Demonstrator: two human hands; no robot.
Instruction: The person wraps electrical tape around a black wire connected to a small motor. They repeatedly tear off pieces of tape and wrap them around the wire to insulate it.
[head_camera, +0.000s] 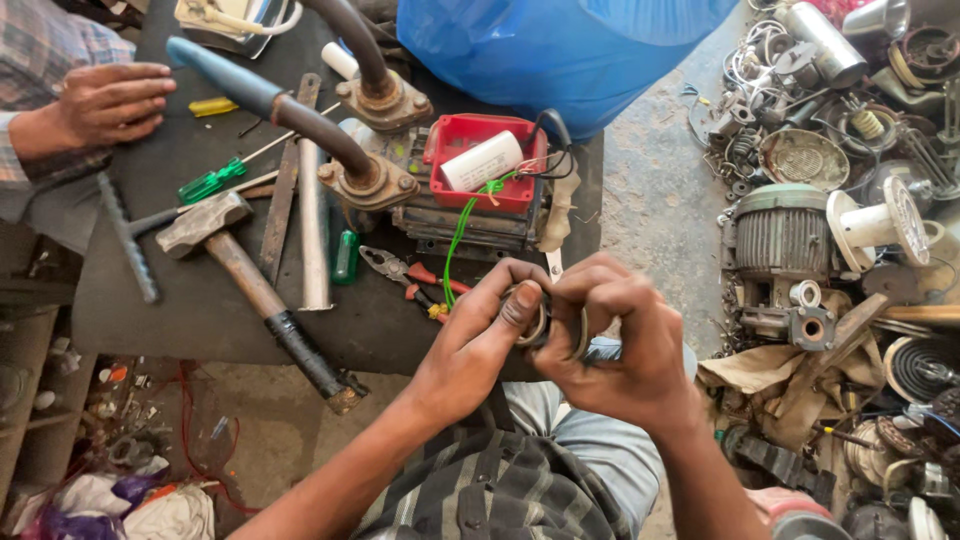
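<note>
We see our left hand and right hand together, fingers curled tight around a round metal ring part | ring just in front of the red-topped motor housing on the dark tabletop | wooden-handled hammer left of the housing

We saw no signs or screens. One labelled thing, a white cylinder with faint print, lay tilted inside the red box; a blue plastic bag stood just behind that box.
</note>
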